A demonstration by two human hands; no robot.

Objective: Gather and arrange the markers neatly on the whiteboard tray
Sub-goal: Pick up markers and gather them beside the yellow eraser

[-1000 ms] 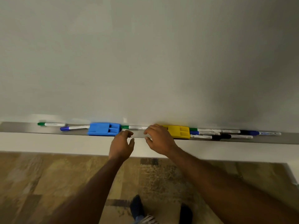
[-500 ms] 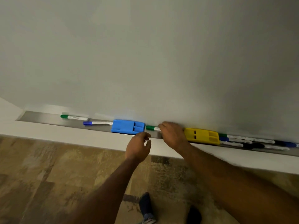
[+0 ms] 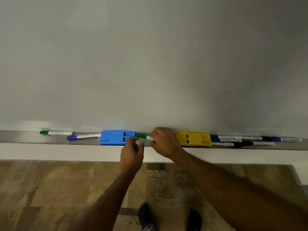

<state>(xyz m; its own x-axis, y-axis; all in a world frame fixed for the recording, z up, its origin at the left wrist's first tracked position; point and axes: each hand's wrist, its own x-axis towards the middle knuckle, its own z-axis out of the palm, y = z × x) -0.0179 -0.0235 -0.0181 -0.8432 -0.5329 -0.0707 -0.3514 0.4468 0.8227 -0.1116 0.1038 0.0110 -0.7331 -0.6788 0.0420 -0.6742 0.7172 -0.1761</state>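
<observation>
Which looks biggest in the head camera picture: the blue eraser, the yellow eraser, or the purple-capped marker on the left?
1-2. Blue eraser and yellow eraser: too alike to rank.
3. Purple-capped marker, clearly thinnest and smallest.

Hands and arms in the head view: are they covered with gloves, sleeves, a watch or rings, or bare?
Both are bare. The left hand and right hand wear no gloves, and no ring shows. Both forearms run uncovered to the bottom edge of the picture: no sleeve, watch, strap or marking in view. Anything worn above the elbow is out of frame.
</observation>
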